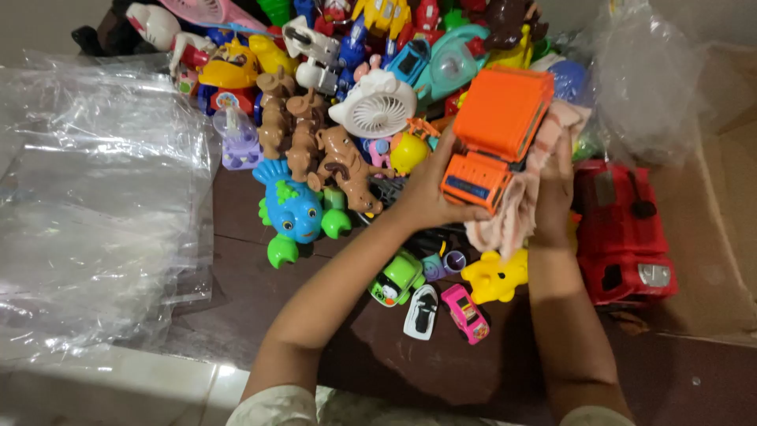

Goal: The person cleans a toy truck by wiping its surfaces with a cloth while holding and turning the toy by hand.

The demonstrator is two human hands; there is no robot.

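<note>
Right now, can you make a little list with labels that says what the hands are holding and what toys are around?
Left hand: grips the front end of the orange toy truck
Right hand: presses a pinkish cloth against the truck's side
Near the hands: yellow animal toy, small pink car, green car, red toy truck
Further left: blue fish toy, brown toy dogs, white toy fan
Far left: pile of clear plastic bags
Surface: dark table

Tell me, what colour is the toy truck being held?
Orange toy truck, clearest in the head view.
</note>
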